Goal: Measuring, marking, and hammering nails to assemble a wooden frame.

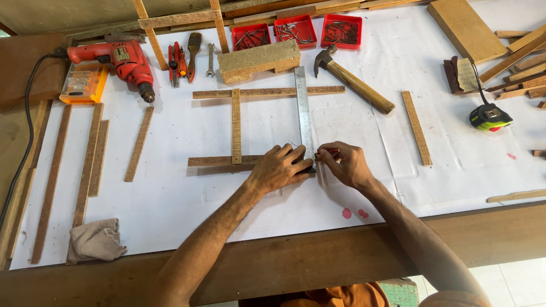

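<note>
A metal square (303, 111) is pressed flat onto a wooden strip (224, 161) by the left hand (281, 168). What seems a red pencil (329, 152) is pinched in the right hand (345, 164), beside the blade.

Both hands meet at the middle of the bench, arms bare.

The left hand (278, 169) lies palm down, fingers spread and pressing flat. The right hand (344, 164) curls in a pinch beside it, knuckles up. Both forearms angle inward from the lower edge.
</note>
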